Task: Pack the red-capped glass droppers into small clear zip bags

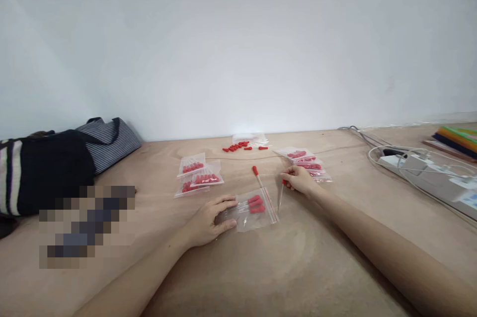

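My right hand (297,180) pinches a dropper (280,198) by its red rubber bulb, the clear tube slanting down toward the table. My left hand (214,220) lies at the left end of a clear zip bag (242,222), thumb and fingers apart on either side of it. Several red-bulbed droppers lie inside this bag, their bulbs toward its red-lined zip edge. Just beyond that edge another dropper (255,171) lies loose, its tube reaching the bag. Close behind my right hand is a pile of filled zip bags (311,167).
More filled zip bags (201,174) lie at the left. Loose red bulbs (236,146) and clear bags or tubes (250,138) lie near the wall. A power strip (428,173) with cables is on the right, near coloured folders (456,140). Dark bags (55,168) sit far left, near a blurred patch.
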Motion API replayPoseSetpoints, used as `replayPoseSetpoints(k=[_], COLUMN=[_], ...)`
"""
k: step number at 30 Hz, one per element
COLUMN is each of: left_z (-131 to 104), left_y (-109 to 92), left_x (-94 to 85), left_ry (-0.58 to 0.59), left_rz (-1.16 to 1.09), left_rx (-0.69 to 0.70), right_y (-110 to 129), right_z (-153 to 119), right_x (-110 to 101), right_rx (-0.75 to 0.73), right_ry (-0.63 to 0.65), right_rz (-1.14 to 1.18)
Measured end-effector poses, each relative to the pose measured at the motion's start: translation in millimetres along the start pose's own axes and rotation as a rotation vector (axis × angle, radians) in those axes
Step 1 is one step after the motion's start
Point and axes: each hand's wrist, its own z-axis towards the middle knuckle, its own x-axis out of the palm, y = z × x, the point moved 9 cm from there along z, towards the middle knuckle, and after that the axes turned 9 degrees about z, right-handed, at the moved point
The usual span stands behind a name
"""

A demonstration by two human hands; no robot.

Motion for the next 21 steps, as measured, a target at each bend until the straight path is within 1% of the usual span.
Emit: replayPoseSetpoints(k=[3,6,8,11,13,15,18,21], left_z=[0.9,1.4,1.3,0.9,0.9,1.3,2.0,2.2], left_y=[0.5,1.4,1.4,0.0,-0.3,0.2,1.2,1.8], left_x=[0.4,0.0,-0.1,-0.5,-0.9,-1.2,-0.7,0.5], left_ry=[-0.010,-0.016,-0.011,-0.001,0.002,-0.001,-0.005,-0.007], left_rz=[-0.003,0.002,0.003,0.004,0.005,0.005,0.003,0.001], left_rx=[0.016,0.009,-0.001,-0.008,-0.010,-0.011,-0.004,0.006], right_y=[-7.2,-13.1,-13.7,-10.0,-5.4,0.2,5.1,3.9], right_z=[-14.7,-26.2,-32.1,-41.1,-47.0,-51.0,-51.8,-47.9], right_x=[-8.7,-18.3,-20.6,-15.7,-10.7,-10.3,-22.5,-34.7], right_rx=[0.027,0.043,0.041,0.034,0.025,-0.005,-0.068,-0.094], right_ry=[0.015,-0.030,-0.069,-0.111,-0.113,-0.114,-0.167,-0.216], right_rz=[0.253,0.545,0.636,0.699,0.707,0.699,0.677,0.655])
